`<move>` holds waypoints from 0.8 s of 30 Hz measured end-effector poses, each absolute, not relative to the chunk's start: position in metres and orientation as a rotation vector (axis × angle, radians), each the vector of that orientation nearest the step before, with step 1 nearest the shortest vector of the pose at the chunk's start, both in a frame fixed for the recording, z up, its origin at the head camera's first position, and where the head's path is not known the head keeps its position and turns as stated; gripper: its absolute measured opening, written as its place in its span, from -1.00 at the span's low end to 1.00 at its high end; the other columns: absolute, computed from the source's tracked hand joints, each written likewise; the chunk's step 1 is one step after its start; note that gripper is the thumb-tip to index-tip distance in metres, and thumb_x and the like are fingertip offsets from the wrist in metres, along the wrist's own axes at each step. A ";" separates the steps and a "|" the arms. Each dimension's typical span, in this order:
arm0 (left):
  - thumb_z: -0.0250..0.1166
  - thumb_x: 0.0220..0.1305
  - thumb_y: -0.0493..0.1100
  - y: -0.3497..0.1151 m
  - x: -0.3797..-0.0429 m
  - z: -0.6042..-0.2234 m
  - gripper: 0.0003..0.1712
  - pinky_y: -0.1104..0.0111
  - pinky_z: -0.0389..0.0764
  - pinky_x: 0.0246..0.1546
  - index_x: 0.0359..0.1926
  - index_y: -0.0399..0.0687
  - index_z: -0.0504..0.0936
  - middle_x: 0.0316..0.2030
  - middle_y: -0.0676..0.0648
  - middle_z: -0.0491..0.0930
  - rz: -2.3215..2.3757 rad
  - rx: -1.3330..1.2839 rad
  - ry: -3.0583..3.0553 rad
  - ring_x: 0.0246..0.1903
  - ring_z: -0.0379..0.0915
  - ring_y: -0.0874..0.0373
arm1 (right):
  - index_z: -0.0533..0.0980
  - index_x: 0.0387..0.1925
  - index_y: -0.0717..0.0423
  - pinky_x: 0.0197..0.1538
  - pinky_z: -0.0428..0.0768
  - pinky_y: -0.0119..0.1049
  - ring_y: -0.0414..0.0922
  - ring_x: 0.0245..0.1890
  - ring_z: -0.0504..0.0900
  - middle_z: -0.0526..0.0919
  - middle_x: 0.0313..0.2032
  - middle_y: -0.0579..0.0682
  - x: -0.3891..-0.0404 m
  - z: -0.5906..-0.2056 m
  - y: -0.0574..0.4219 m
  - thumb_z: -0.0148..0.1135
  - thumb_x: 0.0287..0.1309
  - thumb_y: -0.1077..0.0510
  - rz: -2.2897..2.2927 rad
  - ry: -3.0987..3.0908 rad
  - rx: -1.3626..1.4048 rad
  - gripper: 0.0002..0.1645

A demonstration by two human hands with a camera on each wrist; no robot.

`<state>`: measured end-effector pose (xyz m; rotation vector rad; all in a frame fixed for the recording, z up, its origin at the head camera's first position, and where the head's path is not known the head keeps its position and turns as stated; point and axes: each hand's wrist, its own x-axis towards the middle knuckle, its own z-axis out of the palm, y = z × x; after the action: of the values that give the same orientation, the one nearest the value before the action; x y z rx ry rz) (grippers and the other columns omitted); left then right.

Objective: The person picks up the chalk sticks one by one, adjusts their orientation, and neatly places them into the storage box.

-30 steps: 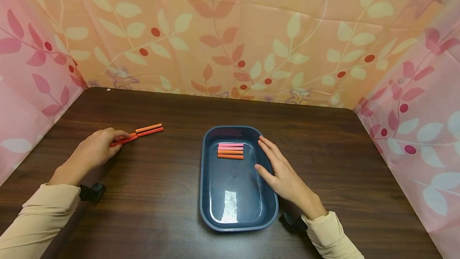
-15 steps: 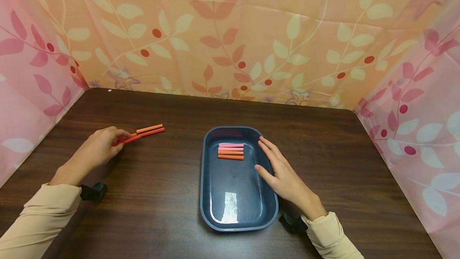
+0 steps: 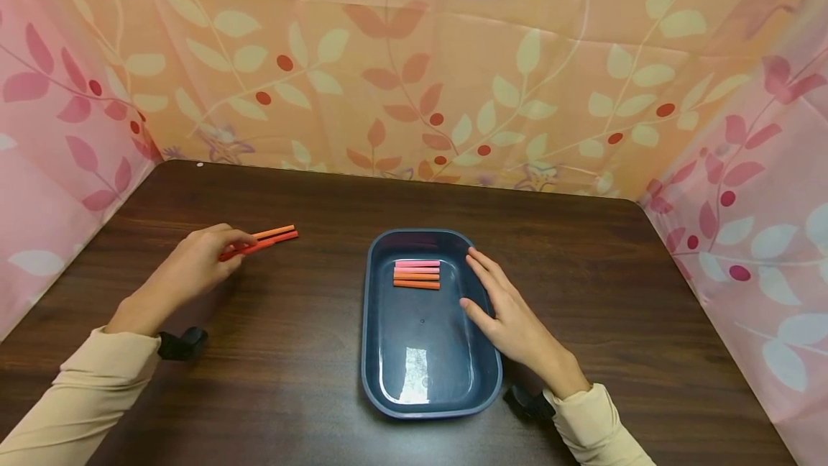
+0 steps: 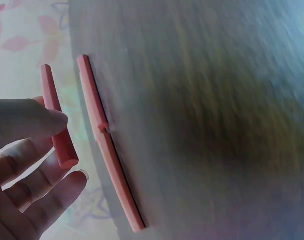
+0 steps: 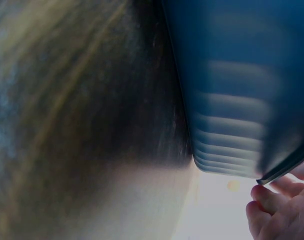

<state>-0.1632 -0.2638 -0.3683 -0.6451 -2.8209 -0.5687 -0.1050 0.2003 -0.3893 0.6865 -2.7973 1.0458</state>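
Note:
My left hand (image 3: 200,257) pinches a red crayon-like stick (image 4: 65,147) between thumb and fingers at the table's left. Just beyond its fingertips lie an orange stick (image 3: 277,233) and a red stick (image 3: 287,237). In the left wrist view, two reddish sticks (image 4: 122,185) lie almost end to end, apart from the held one. My right hand (image 3: 517,322) rests over the right rim of a dark blue tray (image 3: 367,322), fingers extended and thumb over the inside. Two pink sticks (image 3: 417,264) and two orange sticks (image 3: 416,285) lie side by side in the tray's far half.
The brown wooden table (image 3: 310,351) reaches back to a flowered cloth (image 3: 453,56), with pink cloth hanging on either side. A small white spot (image 3: 200,164) marks the far left edge. Black straps (image 3: 184,344) circle both wrists.
My left hand has moved to the right with the red stick, which now overlaps the sticks beyond it in the head view. The right hand and the tray have stayed in place.

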 end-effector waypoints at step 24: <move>0.45 0.02 -0.45 -0.232 -0.163 -0.360 -0.71 0.35 0.35 -0.45 -0.18 -0.22 0.74 -0.40 -0.07 0.56 -0.635 -0.779 -2.798 -0.48 0.32 0.17 | 0.12 0.49 0.23 0.41 0.22 0.25 0.11 0.49 0.17 0.08 0.54 0.07 -0.105 -0.390 0.200 0.24 0.30 0.11 1.054 -2.798 0.682 -0.16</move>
<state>-0.1628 -0.2317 -0.3599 -0.7787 -2.7981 -0.6349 -0.1046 0.2003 -0.3896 0.6822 -2.7975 1.0542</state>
